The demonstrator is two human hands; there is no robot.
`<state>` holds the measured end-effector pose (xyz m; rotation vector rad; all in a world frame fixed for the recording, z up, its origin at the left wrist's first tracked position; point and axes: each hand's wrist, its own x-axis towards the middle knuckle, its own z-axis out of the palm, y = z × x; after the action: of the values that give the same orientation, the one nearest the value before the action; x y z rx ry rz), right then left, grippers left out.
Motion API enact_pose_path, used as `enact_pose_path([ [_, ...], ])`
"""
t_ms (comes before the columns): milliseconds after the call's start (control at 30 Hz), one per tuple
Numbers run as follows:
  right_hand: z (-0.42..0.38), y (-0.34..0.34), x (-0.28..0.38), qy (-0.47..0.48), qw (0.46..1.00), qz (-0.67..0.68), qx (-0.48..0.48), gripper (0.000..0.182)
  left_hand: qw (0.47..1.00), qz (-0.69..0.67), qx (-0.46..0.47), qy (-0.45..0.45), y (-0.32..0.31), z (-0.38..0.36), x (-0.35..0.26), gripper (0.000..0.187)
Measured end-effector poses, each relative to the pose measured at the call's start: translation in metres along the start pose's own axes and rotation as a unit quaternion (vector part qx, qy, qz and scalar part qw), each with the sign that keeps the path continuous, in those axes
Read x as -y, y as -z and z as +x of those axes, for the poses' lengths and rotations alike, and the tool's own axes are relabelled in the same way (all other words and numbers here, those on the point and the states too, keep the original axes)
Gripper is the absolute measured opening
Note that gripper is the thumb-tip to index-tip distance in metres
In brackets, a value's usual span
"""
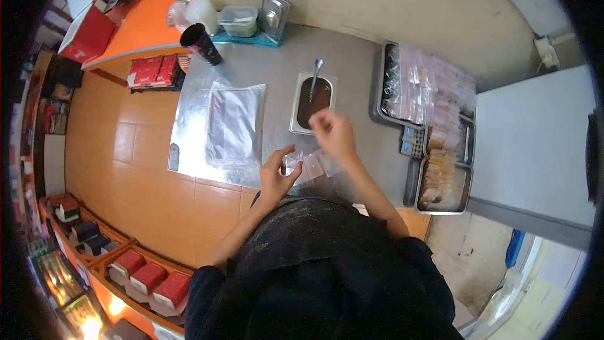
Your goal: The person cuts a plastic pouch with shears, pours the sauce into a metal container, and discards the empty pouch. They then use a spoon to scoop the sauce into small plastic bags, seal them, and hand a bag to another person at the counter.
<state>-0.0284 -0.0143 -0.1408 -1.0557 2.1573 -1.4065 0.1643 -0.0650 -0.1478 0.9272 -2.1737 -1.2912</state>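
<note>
My left hand [275, 175] is at the table's front edge, its thumb and fingers curved around a small clear plastic bag [291, 162]. More small clear bags [313, 165] lie just right of it, partly under my right forearm. My right hand [335, 135] is over the near end of a metal pan [294, 110] of dark brown sauce [322, 96]. Its fingers are curled together and a little blurred; whatever they may hold cannot be made out. A metal spoon [314, 79] stands in the sauce, leaning on the pan's far rim, apart from both hands.
A flat stack of clear plastic bags [234, 123] lies left on the steel table [352, 56]. A black cup [201, 44] and lidded container [239, 20] stand at the back left. Metal trays [384, 110] with filled packets [428, 82] and a calculator [412, 141] are on the right.
</note>
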Motion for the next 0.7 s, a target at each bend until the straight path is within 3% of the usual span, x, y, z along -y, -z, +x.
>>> enact_pose_path([
  [67, 0.069, -0.003, -0.030, 0.142, 0.950, -0.218, -0.173, 0.028, 0.999, -0.029, -0.036, 0.019, 0.003, -0.001, 0.001, 0.053],
  [100, 0.099, -0.010, -0.053, 0.147, 0.912, -0.312, -0.224, 0.032, 0.998, -0.045, -0.046, 0.026, 0.003, -0.002, 0.003, 0.053],
  [167, 0.145, -0.030, -0.098, 0.092, 0.920, -0.300, -0.234, 0.036, 0.995, -0.079, -0.047, 0.045, 0.001, -0.005, 0.012, 0.053],
  [233, 0.166, -0.040, -0.112, 0.010, 0.983, -0.115, -0.141, 0.038, 0.991, -0.115, -0.029, 0.065, -0.001, -0.006, 0.024, 0.053],
  [333, 0.135, -0.017, -0.065, -0.006, 0.998, 0.056, -0.004, 0.036, 0.959, -0.216, 0.027, 0.184, -0.006, 0.001, 0.036, 0.050],
  [400, 0.096, 0.000, -0.039, 0.099, 0.994, -0.038, 0.000, 0.031, 0.923, -0.302, 0.095, 0.221, -0.018, 0.010, 0.048, 0.054],
  [467, 0.064, 0.010, -0.045, 0.057, 0.990, -0.125, 0.011, 0.027, 0.872, -0.401, 0.138, 0.243, -0.027, 0.018, 0.044, 0.060],
  [533, 0.037, 0.018, -0.036, 0.071, 0.997, -0.019, -0.013, 0.028, 0.805, -0.512, 0.156, 0.255, -0.032, 0.022, 0.032, 0.067],
  [633, 0.020, 0.022, -0.047, 0.053, 0.994, 0.094, -0.020, 0.029, 0.762, -0.563, 0.180, 0.264, -0.036, 0.028, 0.033, 0.074],
  [700, 0.017, 0.021, -0.060, 0.019, 0.987, 0.158, -0.018, 0.031, 0.774, -0.553, 0.152, 0.269, -0.031, 0.028, 0.031, 0.073],
])
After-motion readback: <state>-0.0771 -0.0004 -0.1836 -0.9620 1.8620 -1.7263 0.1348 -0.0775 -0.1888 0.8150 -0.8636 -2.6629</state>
